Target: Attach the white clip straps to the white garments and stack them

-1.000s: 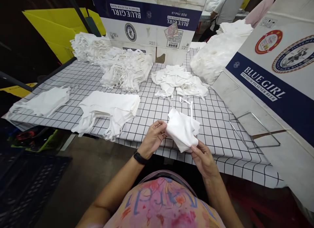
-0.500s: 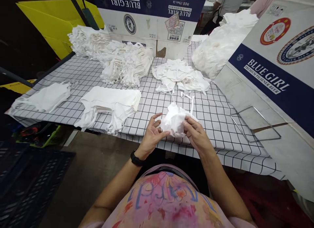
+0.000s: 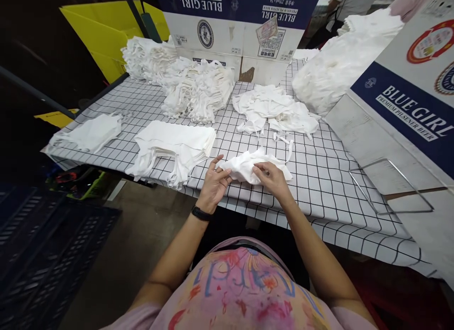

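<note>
A crumpled white cloth piece (image 3: 244, 165) lies at the front of the checked table, between my two hands. My left hand (image 3: 213, 182) pinches its left end between thumb and finger. With thumb and fingertips, my right hand (image 3: 271, 178) grips the cloth near its middle. Part of the cloth spreads out flat behind and to the right of my right hand. Beyond it sits a loose heap of white cloth pieces (image 3: 275, 108) with straps. To the left lies a neat stack of white strapped cloth pieces (image 3: 173, 140), its straps hanging toward the table edge.
Bundled white cloth stacks (image 3: 202, 91) stand at the back left, and a smaller flat pile (image 3: 88, 132) at the far left. Beer cartons (image 3: 227, 37) rise behind. A bent wire frame (image 3: 390, 186) leans by the right carton (image 3: 397, 108). A bulging white bag (image 3: 340, 60) sits back right.
The bunched cloth has been lowered and stretched out sideways along the table. My hands have shifted slightly, and the whole view has turned a little to the left.
</note>
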Available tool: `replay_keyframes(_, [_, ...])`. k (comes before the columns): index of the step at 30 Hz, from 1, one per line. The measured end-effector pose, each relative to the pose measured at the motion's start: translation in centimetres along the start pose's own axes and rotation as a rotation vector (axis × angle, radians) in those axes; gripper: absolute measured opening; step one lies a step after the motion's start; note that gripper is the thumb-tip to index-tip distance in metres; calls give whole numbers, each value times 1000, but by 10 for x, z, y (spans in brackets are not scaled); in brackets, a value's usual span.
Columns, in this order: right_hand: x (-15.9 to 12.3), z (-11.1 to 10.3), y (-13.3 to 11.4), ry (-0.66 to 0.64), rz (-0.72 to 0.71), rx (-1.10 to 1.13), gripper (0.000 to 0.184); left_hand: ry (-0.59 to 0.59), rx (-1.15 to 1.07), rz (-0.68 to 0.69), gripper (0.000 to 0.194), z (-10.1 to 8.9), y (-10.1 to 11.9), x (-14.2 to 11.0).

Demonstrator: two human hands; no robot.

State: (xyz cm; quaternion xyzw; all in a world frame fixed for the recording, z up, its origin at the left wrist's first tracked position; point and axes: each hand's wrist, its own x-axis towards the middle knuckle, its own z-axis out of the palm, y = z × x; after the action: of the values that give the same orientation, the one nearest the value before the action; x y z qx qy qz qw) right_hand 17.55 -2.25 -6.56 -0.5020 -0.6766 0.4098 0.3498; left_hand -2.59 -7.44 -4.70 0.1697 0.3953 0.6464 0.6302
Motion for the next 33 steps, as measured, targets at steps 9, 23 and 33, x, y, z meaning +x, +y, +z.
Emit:
replay_keyframes(9, [13, -13, -42, -132, -126, 133, 26, 9, 1013, 323, 36, -7, 23, -3])
replay_keyframes(23, [20, -49, -127, -20, -119, 492, 10, -30, 831, 424, 65, 36, 7, -25])
replay_keyframes(33, [2, -55, -143, 119, -112, 562, 8, -293, 298, 212, 34, 61, 29, -1])
